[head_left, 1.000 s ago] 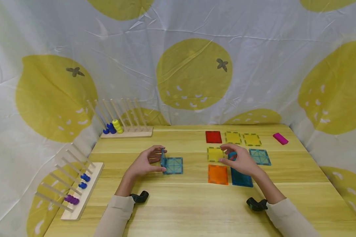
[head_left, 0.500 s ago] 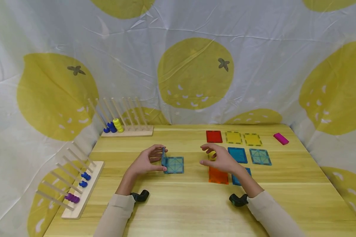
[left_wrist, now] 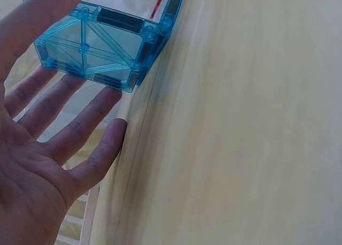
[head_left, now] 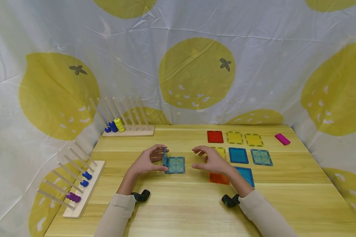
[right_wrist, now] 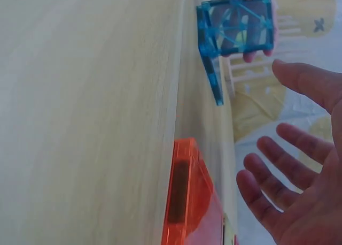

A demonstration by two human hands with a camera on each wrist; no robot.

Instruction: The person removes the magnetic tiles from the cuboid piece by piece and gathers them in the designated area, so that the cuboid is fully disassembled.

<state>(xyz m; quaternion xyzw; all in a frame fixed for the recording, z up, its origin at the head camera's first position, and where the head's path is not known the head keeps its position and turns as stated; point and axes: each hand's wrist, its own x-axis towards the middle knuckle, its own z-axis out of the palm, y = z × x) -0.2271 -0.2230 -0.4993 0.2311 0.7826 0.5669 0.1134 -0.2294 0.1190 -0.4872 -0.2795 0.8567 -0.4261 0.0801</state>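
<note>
My left hand [head_left: 146,162] pinches a clear blue magnetic tile [left_wrist: 91,44] between thumb and fingers. That tile stands upright along the left edge of a second blue magnetic tile [head_left: 176,165], which lies flat on the table. Both have lattice ribs, and they meet at a corner in the right wrist view. My right hand [head_left: 212,161] holds nothing; its fingers are spread and loosely bent, thumb apart. It hovers to the right of the flat tile, partly covering a yellow tile [head_left: 221,151] and an orange tile [head_left: 219,179].
Further right lie a red tile [head_left: 215,137], two yellow tiles, two solid blue tiles [head_left: 238,155] and a lattice blue tile [head_left: 261,157]. A magenta block [head_left: 282,139] is beyond. Two wooden peg racks [head_left: 142,131] with beads stand at the left and back left.
My right hand has moved left, away from the solid blue tiles and toward the flat lattice tile. The left hand keeps its hold on the upright tile.
</note>
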